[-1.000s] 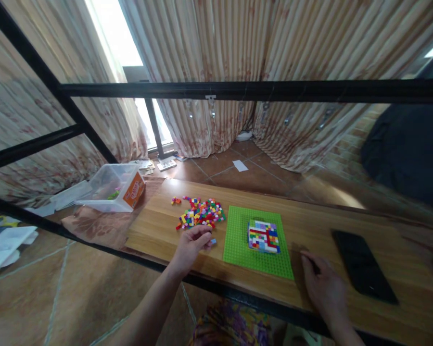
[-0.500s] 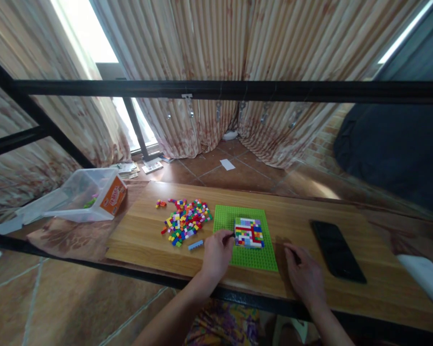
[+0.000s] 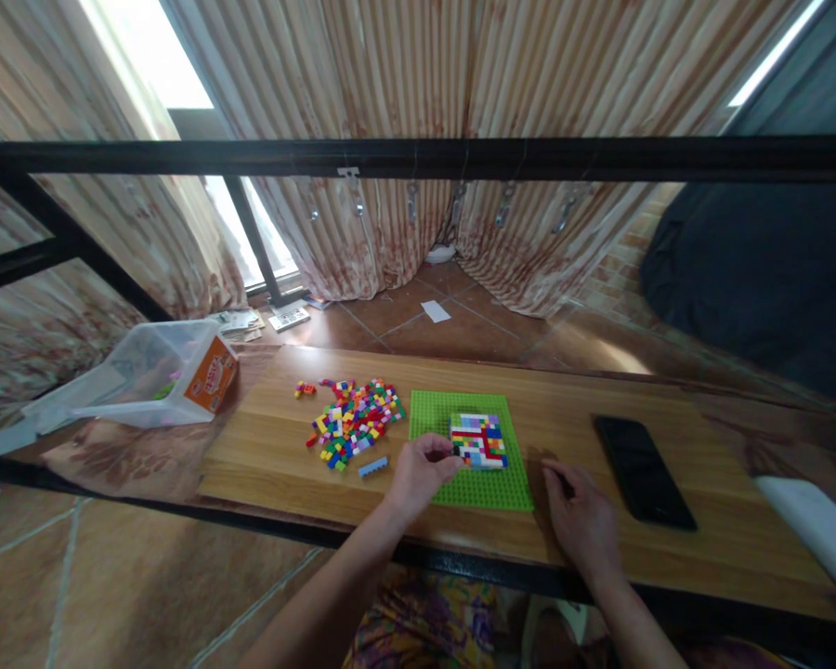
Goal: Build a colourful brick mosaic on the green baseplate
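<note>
My left hand (image 3: pixel 422 476) reaches over the left part of the green baseplate (image 3: pixel 486 492). Its thumb and forefinger are closed on a small dark brick (image 3: pixel 456 451), held against the left edge of the flat multicoloured brick block (image 3: pixel 484 444). That block sits on the baseplate, topped by small bricks, with a red pattern across it. To the right of the baseplate, my right hand (image 3: pixel 583 516) rests on the table with curled fingers; whatever may be inside them is hidden. A blue-grey long brick (image 3: pixel 372 467) lies left of my left hand, near a pile of loose bricks (image 3: pixel 355 423).
The wooden table (image 3: pixel 265 455) carries a black phone (image 3: pixel 645 472) at the right. A clear plastic bin (image 3: pixel 139 409) with an orange label (image 3: pixel 211 373) stands off its left end. Beyond runs a black metal bar (image 3: pixel 404 158) before the curtains (image 3: pixel 390 74).
My left thumb and forefinger have shifted slightly right, from beside the block onto its left edge. My right hand stays in place. The whole view has shifted a little.
</note>
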A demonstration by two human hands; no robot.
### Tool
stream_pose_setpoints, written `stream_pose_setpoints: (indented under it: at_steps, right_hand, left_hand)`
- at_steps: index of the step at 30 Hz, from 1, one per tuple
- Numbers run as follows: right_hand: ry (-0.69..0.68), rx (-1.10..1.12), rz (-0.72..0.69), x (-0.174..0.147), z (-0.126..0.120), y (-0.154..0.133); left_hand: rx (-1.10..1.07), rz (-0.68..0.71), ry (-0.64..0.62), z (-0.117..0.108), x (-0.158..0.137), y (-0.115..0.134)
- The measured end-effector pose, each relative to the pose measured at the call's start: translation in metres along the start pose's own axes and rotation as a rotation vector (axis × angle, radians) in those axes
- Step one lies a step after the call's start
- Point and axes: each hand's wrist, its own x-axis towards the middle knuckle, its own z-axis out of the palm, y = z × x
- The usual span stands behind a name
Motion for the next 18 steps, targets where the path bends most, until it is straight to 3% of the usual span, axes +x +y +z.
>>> stream_pose_setpoints:
  at_steps: [10, 18]
  right_hand:
    - [0.009, 0.006, -0.001, 0.0, 0.001, 0.0]
    - [0.003, 0.01, 0.01, 0.001, 0.0, -0.001]
  left_hand:
    - [-0.036, -0.029, -0.065, -0.009, -0.001, 0.005]
    - [0.024, -0.022, -0.036, -0.006, 0.001, 0.01]
